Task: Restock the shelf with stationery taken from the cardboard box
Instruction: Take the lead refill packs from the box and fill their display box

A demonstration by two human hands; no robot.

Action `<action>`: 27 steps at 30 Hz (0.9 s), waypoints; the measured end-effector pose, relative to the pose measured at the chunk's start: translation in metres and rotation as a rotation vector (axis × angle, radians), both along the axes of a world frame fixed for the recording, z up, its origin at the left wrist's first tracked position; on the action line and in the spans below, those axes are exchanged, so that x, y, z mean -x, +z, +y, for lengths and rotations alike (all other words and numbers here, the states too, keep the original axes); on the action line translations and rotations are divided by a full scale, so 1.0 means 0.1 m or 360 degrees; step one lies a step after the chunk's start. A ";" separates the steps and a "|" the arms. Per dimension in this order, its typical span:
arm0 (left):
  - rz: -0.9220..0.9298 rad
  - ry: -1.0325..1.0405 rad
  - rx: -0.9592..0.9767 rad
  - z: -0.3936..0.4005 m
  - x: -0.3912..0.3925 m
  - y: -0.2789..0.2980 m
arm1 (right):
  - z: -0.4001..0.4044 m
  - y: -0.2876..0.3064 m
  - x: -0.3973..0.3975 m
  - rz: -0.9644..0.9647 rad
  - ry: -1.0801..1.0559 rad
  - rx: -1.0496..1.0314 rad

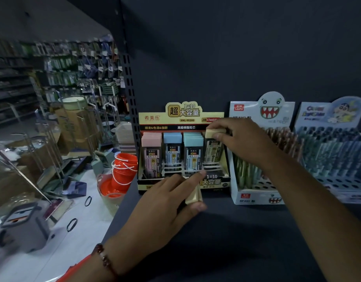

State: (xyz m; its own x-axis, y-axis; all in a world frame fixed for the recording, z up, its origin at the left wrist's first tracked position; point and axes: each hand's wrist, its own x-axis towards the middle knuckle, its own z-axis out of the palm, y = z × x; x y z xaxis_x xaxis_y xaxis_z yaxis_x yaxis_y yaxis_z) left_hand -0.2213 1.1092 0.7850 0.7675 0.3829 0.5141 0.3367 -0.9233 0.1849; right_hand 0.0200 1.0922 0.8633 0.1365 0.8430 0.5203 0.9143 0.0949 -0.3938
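I am filling the display box (183, 151) on the shelf (226, 231); my right hand (239, 139) pinches a yellow-capped case (214, 146) into the last slot; my left hand (171, 202) holds another case (194, 197) in front, which should go in next.

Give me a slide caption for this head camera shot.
Right hand slots a cream-capped lead case into the display box while left hand holds another case.

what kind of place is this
Most likely a stationery shop or its stockroom. A dark shelf carries retail display boxes: a pencil lead display and pen displays. The aisle behind has racks of hanging packaged goods, and the right hand is slotting a lead case in.
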 end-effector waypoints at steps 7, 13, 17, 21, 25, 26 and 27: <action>0.0001 -0.0003 -0.0018 0.01 0.00 0.00 | 0.11 0.04 -0.02 -0.0132 -0.0161 -0.0055; -0.0028 -0.0016 -0.0030 0.01 0.01 0.00 | 0.21 0.03 0.01 -0.0506 -0.0242 0.0019; -0.0022 -0.0012 -0.0028 0.01 0.01 -0.01 | 0.23 0.03 -0.01 -0.0650 -0.0230 0.0060; -0.0036 -0.0024 -0.0013 0.02 0.02 -0.01 | 0.21 0.02 -0.02 -0.0785 -0.0190 0.0152; -0.0021 -0.0033 -0.0001 0.02 0.02 -0.01 | 0.18 0.03 0.00 -0.0834 -0.0222 0.0244; -0.0009 -0.0028 0.0005 0.02 0.02 -0.01 | 0.17 0.04 0.01 -0.0844 -0.0226 0.0264; 0.0002 -0.0023 0.0016 0.02 0.03 -0.02 | 0.16 0.05 0.03 -0.0854 -0.0227 0.0290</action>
State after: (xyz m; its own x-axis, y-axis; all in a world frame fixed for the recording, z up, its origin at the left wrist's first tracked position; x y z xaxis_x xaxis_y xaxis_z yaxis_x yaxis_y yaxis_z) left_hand -0.2239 1.1107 0.7828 0.7736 0.3770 0.5093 0.3236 -0.9261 0.1939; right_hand 0.0174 1.1082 0.8685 0.0126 0.9181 0.3962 0.9891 -0.0696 0.1298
